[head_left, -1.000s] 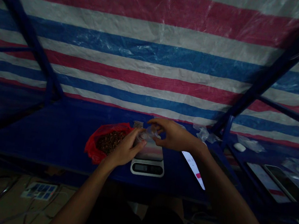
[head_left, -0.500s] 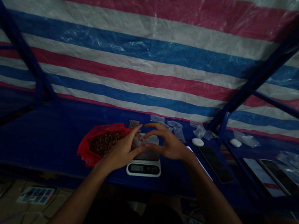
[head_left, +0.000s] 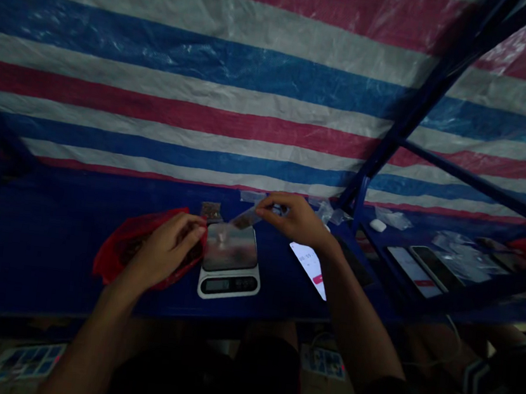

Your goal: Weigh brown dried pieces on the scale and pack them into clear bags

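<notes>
A small white digital scale (head_left: 230, 263) with a shiny steel plate sits on the blue table (head_left: 46, 241). To its left lies a red plastic bag (head_left: 115, 246) of brown bits. My left hand (head_left: 165, 246) rests over the bag's mouth with its fingers curled and pinched together. Behind the scale my right hand (head_left: 289, 216) pinches a small clear plastic packet (head_left: 247, 219) holding some brown bits, lifted above the plate's far edge. Another small packet (head_left: 211, 210) of brown bits lies just behind the scale.
A lit phone (head_left: 309, 266) lies right of the scale. More phones (head_left: 420, 267), clear packets (head_left: 332, 213) and a white oval object (head_left: 377, 224) sit at the right beyond a blue frame post (head_left: 361, 196). A striped tarp (head_left: 209, 88) hangs behind.
My hands have parted. The right hand carried the small packet up and back off the scale; the left hand moved left onto the red bag. The view shifted right.
</notes>
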The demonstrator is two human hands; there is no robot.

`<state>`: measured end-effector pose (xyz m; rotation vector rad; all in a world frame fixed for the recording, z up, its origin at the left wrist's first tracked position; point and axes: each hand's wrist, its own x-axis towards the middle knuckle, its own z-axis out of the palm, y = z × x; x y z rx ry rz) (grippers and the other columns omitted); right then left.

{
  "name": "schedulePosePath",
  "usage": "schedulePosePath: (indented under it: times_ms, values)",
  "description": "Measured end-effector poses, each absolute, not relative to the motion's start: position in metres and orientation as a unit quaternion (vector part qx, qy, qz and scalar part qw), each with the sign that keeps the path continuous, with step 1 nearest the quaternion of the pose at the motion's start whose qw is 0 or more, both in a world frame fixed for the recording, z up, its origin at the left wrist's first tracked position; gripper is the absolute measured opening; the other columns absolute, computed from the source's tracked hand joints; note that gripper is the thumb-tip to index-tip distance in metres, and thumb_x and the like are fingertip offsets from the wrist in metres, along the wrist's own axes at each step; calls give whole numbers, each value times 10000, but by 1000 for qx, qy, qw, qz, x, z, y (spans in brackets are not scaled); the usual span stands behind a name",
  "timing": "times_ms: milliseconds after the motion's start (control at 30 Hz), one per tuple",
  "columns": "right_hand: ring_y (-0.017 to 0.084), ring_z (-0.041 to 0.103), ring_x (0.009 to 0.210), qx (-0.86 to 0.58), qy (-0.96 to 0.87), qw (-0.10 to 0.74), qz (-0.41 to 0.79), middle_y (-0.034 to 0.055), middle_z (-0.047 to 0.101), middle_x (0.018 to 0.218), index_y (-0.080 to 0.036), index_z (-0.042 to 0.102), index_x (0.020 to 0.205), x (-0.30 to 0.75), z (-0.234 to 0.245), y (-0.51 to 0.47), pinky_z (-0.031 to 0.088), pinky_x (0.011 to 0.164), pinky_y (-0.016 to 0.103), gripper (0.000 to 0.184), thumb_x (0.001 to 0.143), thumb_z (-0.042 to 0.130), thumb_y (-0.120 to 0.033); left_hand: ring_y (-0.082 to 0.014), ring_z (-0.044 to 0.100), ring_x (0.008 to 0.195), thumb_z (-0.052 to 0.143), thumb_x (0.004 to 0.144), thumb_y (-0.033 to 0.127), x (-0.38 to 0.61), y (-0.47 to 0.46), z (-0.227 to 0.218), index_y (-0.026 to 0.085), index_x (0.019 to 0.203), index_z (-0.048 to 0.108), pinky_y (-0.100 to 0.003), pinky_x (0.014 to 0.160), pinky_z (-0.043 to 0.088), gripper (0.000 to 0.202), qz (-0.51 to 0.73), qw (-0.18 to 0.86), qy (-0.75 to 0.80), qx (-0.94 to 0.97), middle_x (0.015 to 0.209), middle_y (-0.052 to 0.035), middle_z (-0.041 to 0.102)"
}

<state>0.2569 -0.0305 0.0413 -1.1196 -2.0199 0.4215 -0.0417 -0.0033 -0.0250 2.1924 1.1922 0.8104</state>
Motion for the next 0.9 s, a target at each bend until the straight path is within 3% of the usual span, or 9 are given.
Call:
schedulePosePath:
  times_ms: [100,233,333,467,667,900]
  values:
    - [195,681,874,-512,-778,359,58,66,775,946,-190,795,962,273,42,-26,488,805,322,165,954,652,-273,-292,695,1050,454,979,521,-75,11,-34,216,1057,713,-396,945,521,408,168,203,480,837,1137,-93,753]
    - [219,685,826,-616,-757,215,-16,74,788,915,-236,825,948,273,33,-24,455,727,326,228,964,633,-357,-318,657,1189,611,864,460,-98,22,-55,187,1203,710,-395,1029,491,446,70,165,501,847,1320,-136,696]
    - [227,670,731,-654,-743,142,-14,75,758,758,-242,823,815,265,24,-22,420,668,323,380,969,588,-498,-296,664,1189,585,879,375,-96,21,-58,213,1170,734,-372,1010,500,365,47,163,492,854,1307,-114,712]
    - [230,667,709,-658,-717,232,15,77,759,771,-230,823,864,257,14,-12,403,655,322,446,969,551,-568,-270,721,1052,572,878,282,-90,18,-44,252,1047,773,-354,925,526,264,63,166,489,854,1159,-76,777]
    - [223,662,704,-600,-691,390,101,84,766,784,-165,782,803,242,-7,10,430,653,323,464,974,546,-526,-229,752,934,571,884,243,-94,16,-16,252,977,793,-318,854,546,241,95,190,458,863,1049,-51,810]
    - [208,637,679,-571,-675,429,187,62,723,729,-163,754,772,233,-24,12,451,622,315,469,974,548,-532,-196,744,956,571,932,278,-74,2,15,248,1008,786,-308,888,559,230,134,239,387,880,1073,-14,804]
